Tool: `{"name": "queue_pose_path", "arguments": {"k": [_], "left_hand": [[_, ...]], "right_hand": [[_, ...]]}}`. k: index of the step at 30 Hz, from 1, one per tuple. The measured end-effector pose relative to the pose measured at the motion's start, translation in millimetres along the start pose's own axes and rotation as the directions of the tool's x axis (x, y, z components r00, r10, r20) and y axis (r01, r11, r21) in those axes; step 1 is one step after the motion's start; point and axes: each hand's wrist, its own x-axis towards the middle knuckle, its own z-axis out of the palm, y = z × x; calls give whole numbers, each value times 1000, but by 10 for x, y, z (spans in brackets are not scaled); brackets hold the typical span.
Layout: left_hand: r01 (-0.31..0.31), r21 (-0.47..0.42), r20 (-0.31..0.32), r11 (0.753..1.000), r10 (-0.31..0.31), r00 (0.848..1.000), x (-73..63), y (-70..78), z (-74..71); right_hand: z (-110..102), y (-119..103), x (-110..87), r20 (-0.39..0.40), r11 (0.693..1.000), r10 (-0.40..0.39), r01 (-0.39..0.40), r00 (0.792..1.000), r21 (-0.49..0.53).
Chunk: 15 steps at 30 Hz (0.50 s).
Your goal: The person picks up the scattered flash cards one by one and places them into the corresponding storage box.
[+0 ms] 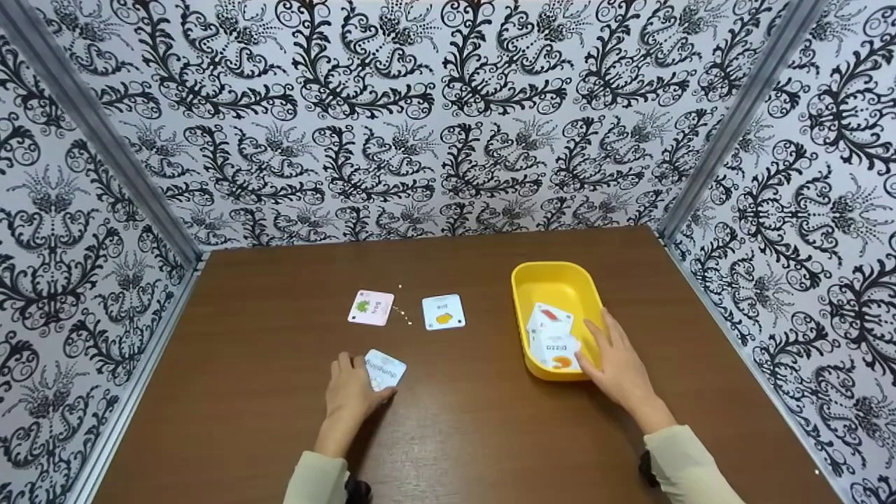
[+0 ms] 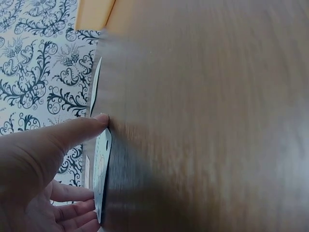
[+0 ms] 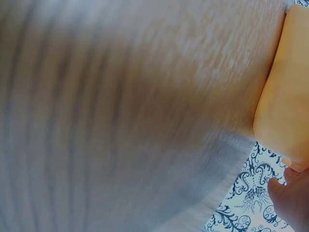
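My left hand (image 1: 350, 390) is over a white card reading "dumpling" (image 1: 385, 368), low at the table. In the left wrist view the thumb (image 2: 79, 133) meets one edge of this card (image 2: 101, 169) and the fingers the opposite edge. On the right, a yellow plastic tray (image 1: 546, 269) contains several cards, the uppermost a "pizza" card (image 1: 558, 350). My right hand (image 1: 619, 367) reaches over the tray's right rim, fingers spread loosely and thumb beside the pizza card. Whether it touches that card I cannot tell.
Further back on the brown table (image 1: 462, 406) lie a pink-edged card with a green picture (image 1: 371, 308) and a "pie" card (image 1: 443, 312). Small pale specks (image 1: 402, 313) show between them. Patterned walls (image 1: 434, 126) enclose the table's back and sides.
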Motion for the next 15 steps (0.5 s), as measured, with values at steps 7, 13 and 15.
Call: {"name": "queue_pose_path", "arguments": {"k": [7,13,15], "left_hand": [[-19,-12,-12,1000,19,1000,15,6,23],[-34,-16,-11,999,34,999,23,10,15],[-37,-16,-12,999,36,999,24,16,9]], "right_hand": [[0,10,-5,-4,1000,-10,10,1000,5],[-2,7,1,7,1000,-4,4,1000,0],[-6,4,2,9,1000,-1,1,1000,1]]}}
